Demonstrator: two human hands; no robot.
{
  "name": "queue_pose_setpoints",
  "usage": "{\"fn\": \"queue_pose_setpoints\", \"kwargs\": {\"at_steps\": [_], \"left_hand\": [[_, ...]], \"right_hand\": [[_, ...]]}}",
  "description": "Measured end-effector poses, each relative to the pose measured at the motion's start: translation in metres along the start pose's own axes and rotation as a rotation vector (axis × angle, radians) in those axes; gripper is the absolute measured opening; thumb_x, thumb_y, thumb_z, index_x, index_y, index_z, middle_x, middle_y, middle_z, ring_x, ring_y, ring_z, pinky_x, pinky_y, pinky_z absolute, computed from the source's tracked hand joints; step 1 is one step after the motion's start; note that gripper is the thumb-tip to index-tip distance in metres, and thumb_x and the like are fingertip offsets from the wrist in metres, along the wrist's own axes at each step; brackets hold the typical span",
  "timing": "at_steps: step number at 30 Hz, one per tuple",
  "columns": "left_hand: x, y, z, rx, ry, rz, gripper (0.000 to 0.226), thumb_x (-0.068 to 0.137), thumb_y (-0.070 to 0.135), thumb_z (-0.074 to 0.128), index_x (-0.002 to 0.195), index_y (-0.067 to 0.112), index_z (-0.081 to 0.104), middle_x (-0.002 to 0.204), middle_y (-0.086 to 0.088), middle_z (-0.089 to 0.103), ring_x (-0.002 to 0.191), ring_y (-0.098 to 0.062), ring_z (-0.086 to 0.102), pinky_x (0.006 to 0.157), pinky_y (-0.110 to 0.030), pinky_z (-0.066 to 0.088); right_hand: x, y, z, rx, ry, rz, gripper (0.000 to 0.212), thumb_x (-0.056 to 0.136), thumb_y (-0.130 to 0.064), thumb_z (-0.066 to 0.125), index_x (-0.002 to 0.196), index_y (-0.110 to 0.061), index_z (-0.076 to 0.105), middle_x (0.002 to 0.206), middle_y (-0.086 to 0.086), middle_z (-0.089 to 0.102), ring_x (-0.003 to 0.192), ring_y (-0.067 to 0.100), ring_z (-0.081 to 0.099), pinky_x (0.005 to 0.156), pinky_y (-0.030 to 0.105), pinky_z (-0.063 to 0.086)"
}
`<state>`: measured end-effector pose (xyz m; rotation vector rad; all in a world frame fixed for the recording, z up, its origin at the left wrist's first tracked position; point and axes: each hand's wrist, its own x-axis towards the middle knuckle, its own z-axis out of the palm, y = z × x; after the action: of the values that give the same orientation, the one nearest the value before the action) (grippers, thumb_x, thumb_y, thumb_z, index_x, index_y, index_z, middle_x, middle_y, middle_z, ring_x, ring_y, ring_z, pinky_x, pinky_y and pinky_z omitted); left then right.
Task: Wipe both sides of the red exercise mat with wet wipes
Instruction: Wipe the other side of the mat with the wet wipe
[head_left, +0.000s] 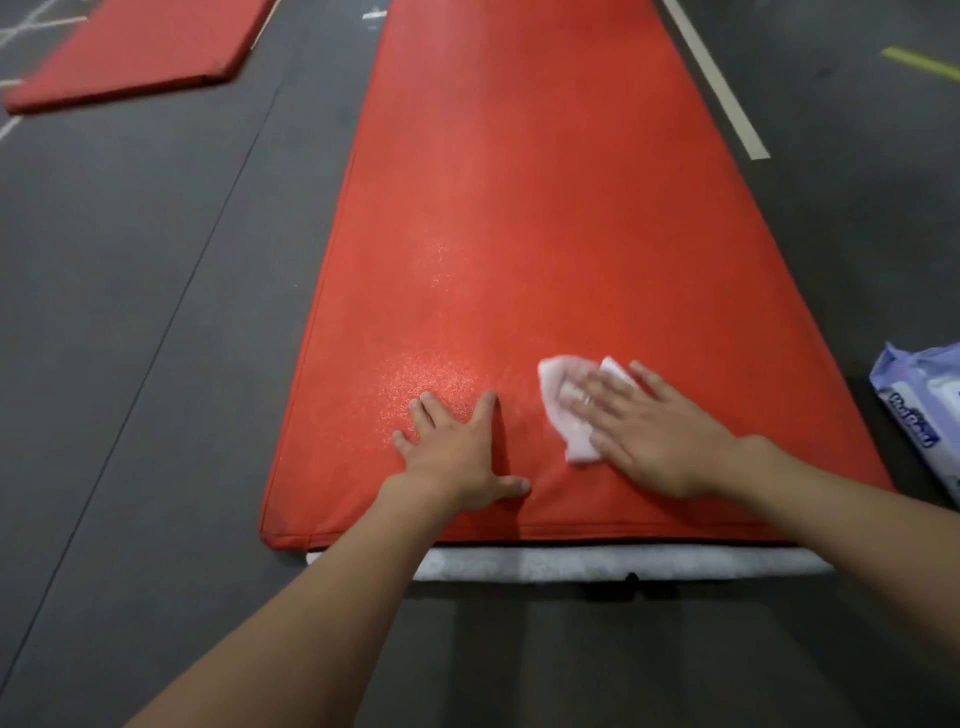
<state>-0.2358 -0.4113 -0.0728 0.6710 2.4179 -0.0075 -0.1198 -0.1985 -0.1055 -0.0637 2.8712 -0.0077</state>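
Your right hand (654, 431) presses the wet wipe (563, 410) flat, fingers spread, on the near end of the red exercise mat (519, 234) lying on the floor (156, 312); your left hand (457, 452), also spread, braces beside it. The wipe could bunch under your palm and skip patches, and the far stretch is probably beyond reach.

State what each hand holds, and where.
Nothing gripped. The right hand presses the wet wipe by its right half with flat fingers; left hand rests on the red mat.

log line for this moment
step: wiping upper side | right hand: flat on white wet wipe | left hand: flat on red exercise mat | blue plastic wipes pack: floor right of mat
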Motion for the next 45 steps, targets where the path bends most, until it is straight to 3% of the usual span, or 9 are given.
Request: {"fn": "queue_pose_setpoints", "kwargs": {"at_steps": [6, 11, 17, 22, 27, 32, 36, 41, 45], "left_hand": [[0.004, 0.006, 0.002, 0.006, -0.017, -0.025, 0.116, 0.071, 0.071, 0.069, 0.151, 0.038, -0.008, 0.152, -0.037, -0.022, 0.142, -0.05, -0.021, 0.111, -0.071, 0.004], [0.004, 0.009, 0.002, 0.024, -0.028, -0.033, 0.118, 0.071, 0.071, 0.069, 0.151, 0.037, -0.012, 0.151, -0.038, -0.023, 0.142, -0.051, -0.021, 0.11, -0.073, 0.004], [0.005, 0.01, 0.003, 0.047, -0.034, -0.034, 0.117, 0.074, 0.069, 0.068, 0.151, 0.035, -0.014, 0.149, -0.039, -0.024, 0.141, -0.053, -0.023, 0.11, -0.073, 0.003], [0.008, 0.014, 0.0, 0.116, 0.038, 0.033, 0.115, 0.071, 0.065, 0.073, 0.151, 0.021, 0.003, 0.158, -0.027, -0.013, 0.147, -0.043, -0.014, 0.114, -0.066, 0.01], [0.018, 0.03, -0.002, 0.042, -0.014, 0.138, 0.126, 0.068, 0.058, 0.078, 0.154, 0.015, -0.002, 0.161, -0.017, -0.015, 0.149, -0.032, -0.014, 0.119, -0.056, 0.004], [0.016, 0.033, 0.004, 0.078, -0.004, 0.124, 0.129, 0.066, 0.066, 0.076, 0.153, 0.032, -0.013, 0.159, -0.018, -0.021, 0.147, -0.036, -0.021, 0.117, -0.06, -0.002], [0.016, 0.038, 0.003, 0.12, 0.019, 0.119, 0.125, 0.066, 0.064, 0.077, 0.153, 0.029, -0.007, 0.159, -0.021, -0.015, 0.147, -0.039, -0.014, 0.116, -0.062, 0.004], [0.013, 0.038, 0.003, 0.154, 0.013, 0.113, 0.126, 0.068, 0.066, 0.075, 0.153, 0.029, -0.01, 0.159, -0.021, -0.016, 0.147, -0.04, -0.014, 0.115, -0.062, 0.004], [0.012, 0.039, 0.0, 0.165, 0.016, 0.117, 0.124, 0.066, 0.066, 0.076, 0.152, 0.029, -0.005, 0.159, -0.021, -0.01, 0.147, -0.041, -0.008, 0.115, -0.063, 0.01]], "right_hand": [[-0.025, -0.014, 0.014, -0.024, 0.028, -0.121, 0.058, 0.103, -0.045, 0.006, 0.159, -0.027, 0.004, 0.165, 0.002, -0.002, 0.152, 0.023, -0.007, 0.121, 0.046, -0.004], [-0.004, 0.01, 0.005, 0.023, 0.003, 0.11, 0.058, 0.1, -0.047, 0.002, 0.152, -0.033, -0.021, 0.165, -0.002, -0.017, 0.148, 0.016, -0.024, 0.121, 0.046, -0.012], [-0.031, -0.001, 0.003, 0.049, -0.062, -0.067, 0.056, 0.101, -0.047, 0.0, 0.153, -0.037, -0.016, 0.164, -0.007, -0.019, 0.148, 0.012, -0.025, 0.12, 0.047, -0.014], [-0.016, -0.031, -0.018, 0.054, 0.084, 0.043, 0.065, 0.092, -0.041, 0.015, 0.137, -0.012, 0.051, 0.162, 0.011, 0.023, 0.153, 0.023, 0.004, 0.121, 0.053, -0.002], [-0.016, -0.031, 0.007, 0.193, 0.076, 0.094, 0.068, 0.098, -0.049, -0.004, 0.158, -0.016, -0.006, 0.165, 0.005, -0.012, 0.15, 0.016, -0.019, 0.122, 0.036, -0.011], [0.006, -0.009, 0.008, 0.241, 0.121, 0.286, 0.06, 0.103, -0.037, 0.012, 0.157, -0.019, -0.008, 0.166, 0.003, -0.008, 0.15, 0.017, -0.019, 0.12, 0.038, -0.016], [-0.021, -0.022, 0.017, 0.12, 0.06, -0.09, 0.061, 0.101, -0.042, 0.004, 0.158, -0.022, -0.002, 0.165, 0.002, -0.003, 0.152, 0.021, -0.01, 0.123, 0.044, -0.007], [-0.011, -0.008, 0.007, 0.105, 0.092, 0.142, 0.061, 0.101, -0.041, 0.002, 0.157, -0.021, -0.009, 0.166, 0.002, -0.008, 0.151, 0.021, -0.016, 0.122, 0.045, -0.008], [-0.033, -0.015, 0.022, 0.053, 0.089, -0.111, 0.058, 0.105, -0.039, 0.008, 0.158, -0.017, 0.001, 0.165, 0.006, 0.0, 0.152, 0.024, -0.008, 0.123, 0.046, -0.004]]}}
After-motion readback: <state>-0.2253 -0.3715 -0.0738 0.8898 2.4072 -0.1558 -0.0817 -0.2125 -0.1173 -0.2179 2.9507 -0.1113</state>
